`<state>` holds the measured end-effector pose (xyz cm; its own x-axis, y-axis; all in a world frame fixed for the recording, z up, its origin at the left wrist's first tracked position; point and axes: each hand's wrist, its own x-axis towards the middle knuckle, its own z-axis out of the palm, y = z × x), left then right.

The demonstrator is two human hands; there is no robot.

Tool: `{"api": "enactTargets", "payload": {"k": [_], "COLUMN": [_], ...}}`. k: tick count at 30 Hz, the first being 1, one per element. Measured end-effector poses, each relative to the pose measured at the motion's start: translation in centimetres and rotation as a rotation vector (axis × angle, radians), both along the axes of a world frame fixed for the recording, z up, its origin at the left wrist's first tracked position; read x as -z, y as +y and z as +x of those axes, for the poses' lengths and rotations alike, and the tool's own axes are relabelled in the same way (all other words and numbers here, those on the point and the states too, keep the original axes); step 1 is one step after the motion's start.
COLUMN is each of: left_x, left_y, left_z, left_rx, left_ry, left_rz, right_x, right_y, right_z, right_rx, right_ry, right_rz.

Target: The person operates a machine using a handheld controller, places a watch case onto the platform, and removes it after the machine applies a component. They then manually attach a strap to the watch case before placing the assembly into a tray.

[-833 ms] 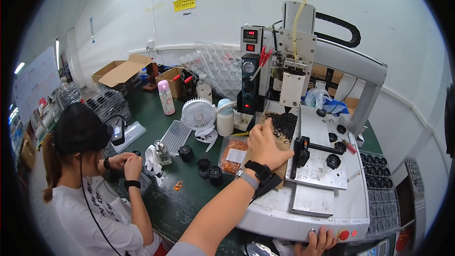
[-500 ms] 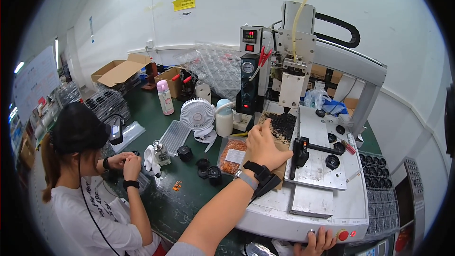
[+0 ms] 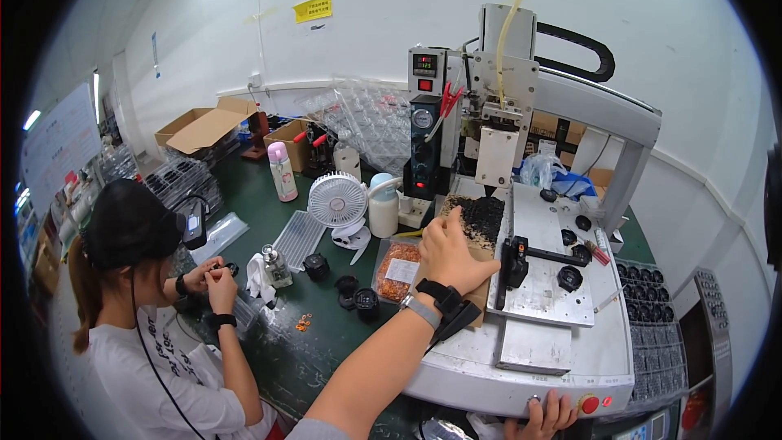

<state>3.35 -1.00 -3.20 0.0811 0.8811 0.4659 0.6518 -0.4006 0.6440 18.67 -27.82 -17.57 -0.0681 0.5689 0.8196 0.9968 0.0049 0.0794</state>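
Note:
My left hand (image 3: 456, 254) reaches over the left side of a white dispensing machine (image 3: 456, 375). Its fingers are stretched out and the thumb points right, toward a black clamp fixture (image 3: 515, 265) on the metal plate (image 3: 542, 297). Just beyond the fingertips lies a cardboard piece crusted with black residue (image 3: 482, 218), below the dispensing head (image 3: 497, 156). Nothing shows in this hand. My right hand (image 3: 544, 420) rests at the machine's front panel, fingers against its face, beside a small button (image 3: 533, 398) and left of a red knob (image 3: 589, 404).
Black round parts (image 3: 570, 279) sit on the plate. Left of the machine stand a bag of orange rings (image 3: 397, 267), a white fan (image 3: 338, 202), a bottle (image 3: 383, 208) and black housings (image 3: 367, 305). A co-worker (image 3: 163, 318) sits at left. Parts trays (image 3: 652, 334) lie at right.
My hands keep almost the same places. The co-worker's hands have shifted a little, and a small dark part shows in them. The whole view has moved slightly.

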Motion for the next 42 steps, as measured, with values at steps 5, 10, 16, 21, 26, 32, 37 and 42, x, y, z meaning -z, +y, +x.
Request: {"api": "enactTargets", "payload": {"k": [5,10,16,21,26,32,37,42], "left_x": [0.12,0.07,0.23,0.26,0.25,0.53,0.44,0.52], "left_y": [0.13,0.16,0.21,0.33,0.38,0.47,0.34,0.42], "left_z": [0.0,-0.02,0.09,0.1,0.05,0.1,0.05,0.13], "left_rx": [0.01,0.007,0.012,0.007,0.013,0.009,0.002,-0.008], "left_ry": [-0.013,-0.012,-0.027,-0.032,-0.039,-0.035,-0.031,-0.029], "left_rz": [-0.012,-0.019,0.004,0.009,0.01,0.026,0.027,0.039], "right_x": [0.08,0.15,-0.14,-0.27,-0.15,-0.08,-0.02,-0.05], "right_y": [-0.02,-0.03,-0.04,0.09,0.12,-0.01,-0.07,-0.11], "right_z": [-0.04,-0.09,-0.11,-0.24,-0.12,-0.09,-0.04,0.05], "right_rx": [0.006,0.003,-0.005,-0.01,-0.009,-0.011,-0.003,-0.012], "right_ry": [0.006,0.01,0.016,0.018,0.011,0.02,0.01,0.015], "right_rz": [-0.002,0.007,0.011,0.022,0.022,0.01,0.01,0.001]}}
